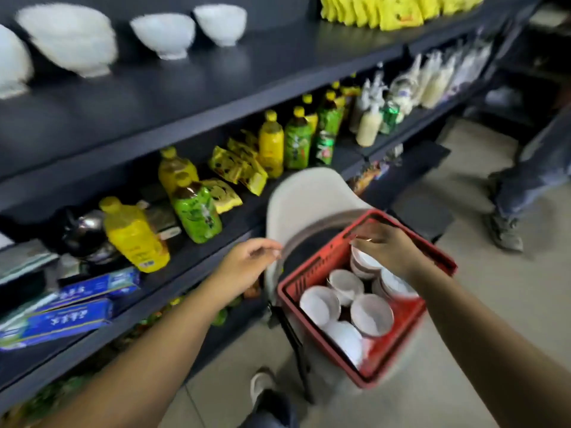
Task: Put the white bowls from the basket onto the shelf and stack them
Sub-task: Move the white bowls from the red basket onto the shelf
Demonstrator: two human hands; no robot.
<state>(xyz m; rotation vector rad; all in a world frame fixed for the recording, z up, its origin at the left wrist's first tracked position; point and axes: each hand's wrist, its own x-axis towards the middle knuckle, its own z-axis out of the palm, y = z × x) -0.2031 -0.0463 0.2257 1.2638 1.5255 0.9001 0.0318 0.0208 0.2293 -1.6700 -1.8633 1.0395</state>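
On the chair (302, 196), red basket (309, 273) holds white bowls (370, 313); left hand (247, 264) loosely curled, empty; right hand (389, 245) above, grip unclear.

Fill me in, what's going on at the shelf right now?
A person is unloading white bowls from the red basket, which sits on a pale chair. The right hand reaches in over the bowls at the basket's far side; blur hides whether it grips one yet. The left hand hovers by the chair's back. Other bowls already stand on the top shelf, and several remain in the basket.
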